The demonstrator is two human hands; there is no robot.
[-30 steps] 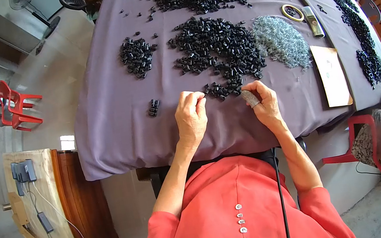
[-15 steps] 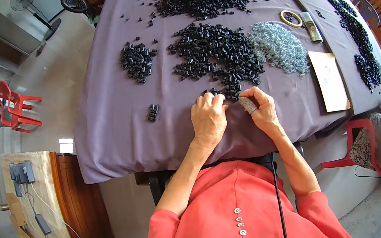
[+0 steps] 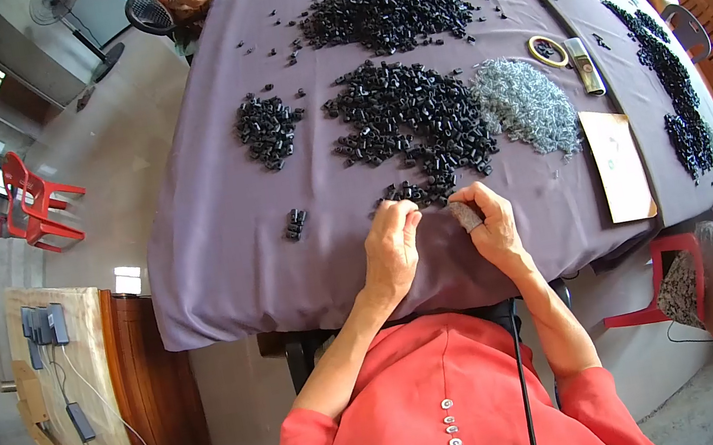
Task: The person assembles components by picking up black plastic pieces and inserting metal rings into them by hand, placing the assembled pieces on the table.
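Note:
My left hand point(image 3: 391, 252) is closed at the near edge of a heap of small black plastic pieces point(image 3: 408, 105), thumb pressed to the fingers. What it pinches, if anything, is too small to make out. A short gap to the right, my right hand point(image 3: 494, 230) is also closed, with a greyish wrap point(image 3: 466, 215) around one finger. Its fingertips sit by the lowest black pieces, and their contents are hidden. Right of the heap lies a pile of clear, shiny small parts point(image 3: 528, 107). A few black pieces point(image 3: 296, 224) form a small group to the left.
More black pieces lie in a far heap point(image 3: 388, 14), a left heap point(image 3: 268, 132) and a long right strip point(image 3: 671, 85). A tape roll point(image 3: 548, 51), a slim packet point(image 3: 584, 67) and a card point(image 3: 618, 165) rest on the purple cloth point(image 3: 233, 271). Other people sit at the far left and right.
My hands have drawn slightly apart, the left one shifting away from the right. The camera view has tilted a little, so the table's things appear lower.

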